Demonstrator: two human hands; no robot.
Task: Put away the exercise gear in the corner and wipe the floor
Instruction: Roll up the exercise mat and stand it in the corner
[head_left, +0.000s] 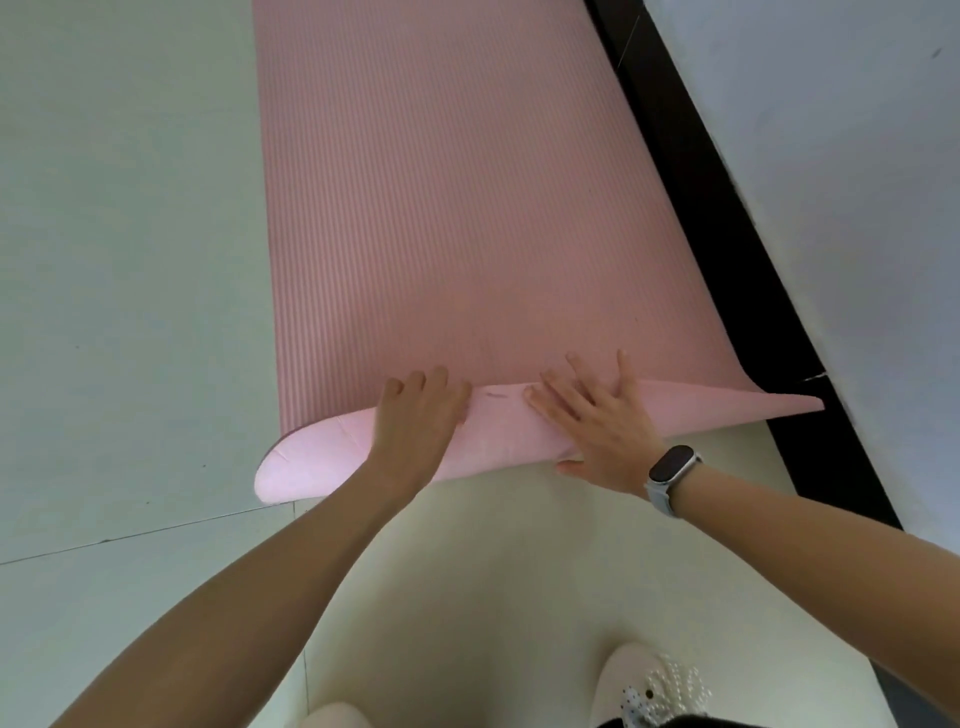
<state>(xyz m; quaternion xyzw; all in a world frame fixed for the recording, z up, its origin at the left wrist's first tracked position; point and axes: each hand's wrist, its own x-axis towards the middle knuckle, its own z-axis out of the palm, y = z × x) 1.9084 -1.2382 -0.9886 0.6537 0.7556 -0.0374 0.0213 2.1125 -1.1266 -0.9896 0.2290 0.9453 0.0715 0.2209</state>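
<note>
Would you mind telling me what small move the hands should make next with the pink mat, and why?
Probably roll the turned-over near end forward, away from the body, and tightly. Only a first flap of the pink mat is folded over, both the left hand and the right hand rest on it, and the rest lies flat along the floor.

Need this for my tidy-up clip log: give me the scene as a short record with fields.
mat: pink mat lies on the floor, near end folded over, pale underside up
left hand: left hand on the fold, fingers bent over its edge, tips hidden
right hand: right hand flat on the fold, fingers spread
wrist: watch on the right wrist
beside mat: black skirting along the wall
feet: pale shoes at the bottom edge
progress: mat mostly unrolled
</note>
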